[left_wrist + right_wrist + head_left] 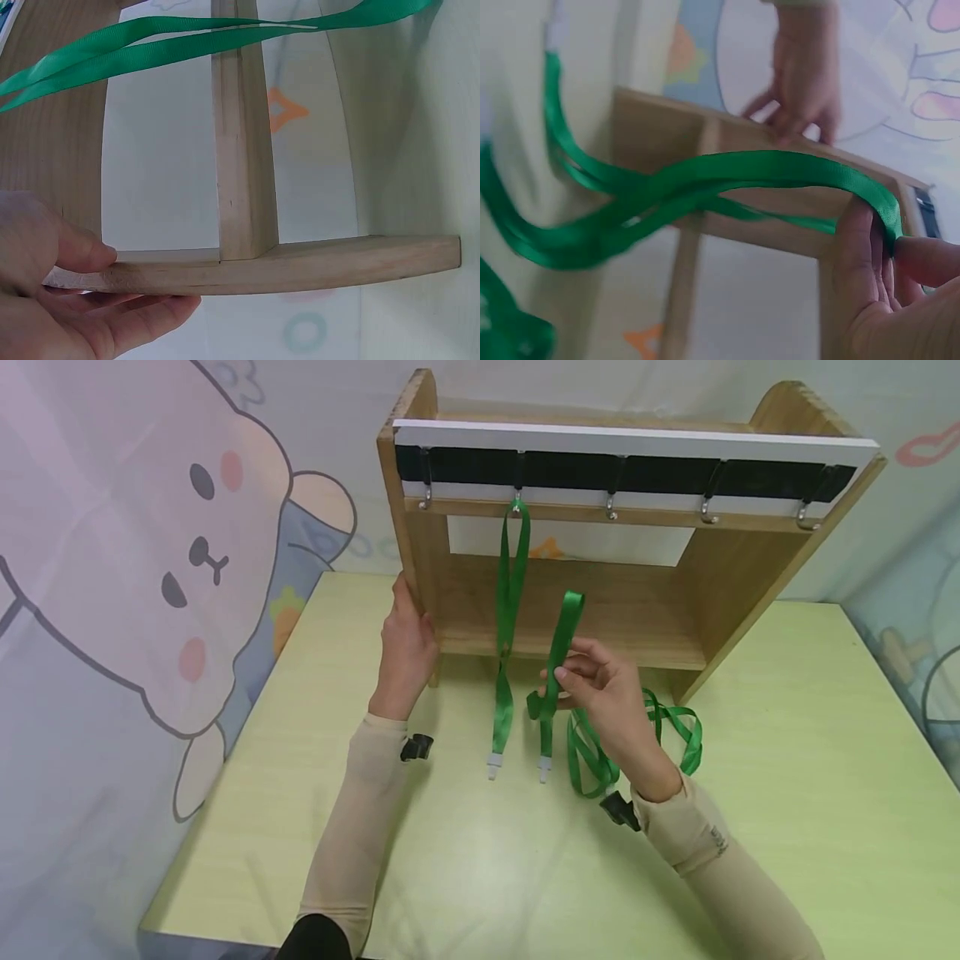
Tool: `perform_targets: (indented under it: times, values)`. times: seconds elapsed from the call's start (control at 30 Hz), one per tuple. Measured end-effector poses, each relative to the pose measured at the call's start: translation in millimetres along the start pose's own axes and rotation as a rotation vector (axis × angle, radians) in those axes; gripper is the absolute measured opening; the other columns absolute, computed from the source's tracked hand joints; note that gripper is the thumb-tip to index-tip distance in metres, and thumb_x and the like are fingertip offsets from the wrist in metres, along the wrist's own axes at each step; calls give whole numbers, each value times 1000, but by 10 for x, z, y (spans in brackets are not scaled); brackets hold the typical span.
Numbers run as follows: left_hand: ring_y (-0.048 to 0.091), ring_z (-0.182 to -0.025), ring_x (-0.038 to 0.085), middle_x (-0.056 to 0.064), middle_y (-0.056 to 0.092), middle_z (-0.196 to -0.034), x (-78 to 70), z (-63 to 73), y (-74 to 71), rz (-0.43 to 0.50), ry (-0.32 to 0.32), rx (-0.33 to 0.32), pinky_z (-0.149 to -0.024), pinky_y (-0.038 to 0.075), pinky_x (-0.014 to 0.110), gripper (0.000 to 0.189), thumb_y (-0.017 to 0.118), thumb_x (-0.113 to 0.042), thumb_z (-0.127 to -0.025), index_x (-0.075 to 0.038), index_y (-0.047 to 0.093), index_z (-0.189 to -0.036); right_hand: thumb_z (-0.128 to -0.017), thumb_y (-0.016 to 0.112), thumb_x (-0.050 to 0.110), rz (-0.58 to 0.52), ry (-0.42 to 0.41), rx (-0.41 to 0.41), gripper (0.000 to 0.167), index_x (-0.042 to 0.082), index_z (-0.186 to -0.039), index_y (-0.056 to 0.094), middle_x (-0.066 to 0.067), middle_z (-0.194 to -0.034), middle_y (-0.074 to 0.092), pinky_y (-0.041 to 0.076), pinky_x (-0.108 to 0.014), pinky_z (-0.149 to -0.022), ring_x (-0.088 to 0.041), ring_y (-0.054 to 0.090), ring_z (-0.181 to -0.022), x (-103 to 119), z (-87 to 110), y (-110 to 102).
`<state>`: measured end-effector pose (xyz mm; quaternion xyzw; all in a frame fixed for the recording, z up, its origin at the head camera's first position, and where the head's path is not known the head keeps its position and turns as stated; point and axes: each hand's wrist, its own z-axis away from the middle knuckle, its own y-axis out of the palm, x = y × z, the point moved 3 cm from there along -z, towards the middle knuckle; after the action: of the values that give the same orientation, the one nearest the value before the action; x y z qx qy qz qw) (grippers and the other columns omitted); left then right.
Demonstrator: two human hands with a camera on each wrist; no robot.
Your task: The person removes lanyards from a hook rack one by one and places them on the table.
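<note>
My left hand [408, 652] grips the left side panel of a wooden shelf [577, 602]. In the left wrist view, its thumb and fingers [150, 319] lie on either side of the panel's edge. My right hand [611, 693] pinches a green lanyard [564, 631] between thumb and fingers, its white clip [544, 768] hanging below. Another green lanyard [512, 585] hangs from the second hook [517, 493] from the left. More green lanyards [588, 760] lie on the table behind and below my right hand, partly hidden by it.
A white strip with a black band [570, 470] runs across the shelf's upper front and bears several metal hooks, such as the middle hook [611, 508]. The shelf stands at the back of a pale yellow-green table [465, 860]. A cartoon-printed backdrop [135, 527] rises behind it.
</note>
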<state>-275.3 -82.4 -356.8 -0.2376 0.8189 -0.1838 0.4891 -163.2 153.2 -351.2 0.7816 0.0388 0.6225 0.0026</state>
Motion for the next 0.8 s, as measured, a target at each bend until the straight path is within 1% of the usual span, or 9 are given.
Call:
perform_targets:
  times: [0.13,0.23,0.3,0.37,0.47,0.57,0.63,0.73,0.8]
  values:
    - [55,-122,48,35,46,-139,-8,9,-5,-9,13,-4,-99,48,55,57,46,9,-100,8,20,-151,-100,56,-7,6,69,14,33,-6,-133,55,-3,-91,73,61,-36,-68,-26,74,-80,-186,64,27]
    - [55,-122,48,35,46,-139,-12,12,-8,-10,14,-7,-99,48,55,56,45,9,-100,8,20,-151,-99,57,-8,41,128,6,37,-9,-135,52,-7,-93,72,60,-33,-65,-24,74,-77,-326,101,28]
    - [55,-122,48,35,46,-139,-13,16,-5,-11,11,-5,-99,48,55,56,45,9,-100,8,21,-151,-98,57,-8,91,160,0,37,-9,-135,52,-16,-96,72,60,-33,-63,-19,73,-75,-412,121,23]
    - [55,-122,48,35,47,-139,-13,14,-7,-7,11,-5,-99,48,56,56,45,9,-100,8,21,-151,-98,57,-9,144,187,-6,37,-8,-135,53,-25,-100,70,60,-35,-62,-17,73,-73,-483,135,16]
    - [55,-121,49,35,46,-139,-11,14,-9,-4,12,-4,-98,48,56,56,45,10,-100,8,20,-151,-98,57,-9,228,214,4,38,-7,-136,54,-31,-104,67,60,-41,-60,-17,72,-73,-576,153,10]
    - [55,-121,49,35,46,-139,-7,14,-12,1,12,-4,-98,49,57,56,44,10,-100,8,20,-151,-98,57,-7,281,256,28,41,-6,-139,52,-28,-102,67,60,-45,-59,-22,72,-74,-658,176,9]
    - [55,-121,49,35,46,-139,-4,10,-11,0,9,-2,-98,49,57,56,44,9,-100,8,21,-151,-98,57,-7,299,287,42,42,-6,-140,51,-23,-99,67,59,-45,-58,-25,72,-72,-718,185,13]
    - [55,-121,49,36,47,-138,-4,5,-7,-3,9,-3,-97,49,56,56,44,9,-100,9,21,-151,-98,57,-7,345,325,41,44,-6,-141,50,-22,-100,66,57,-37,-56,-23,70,-70,-798,194,16]
    - [56,-121,49,35,47,-138,-7,2,-1,-1,4,-4,-97,49,56,56,44,9,-100,8,21,-151,-97,59,-7,390,338,32,44,-7,-140,51,-22,-100,66,52,-29,-54,-20,66,-70,-852,193,19]
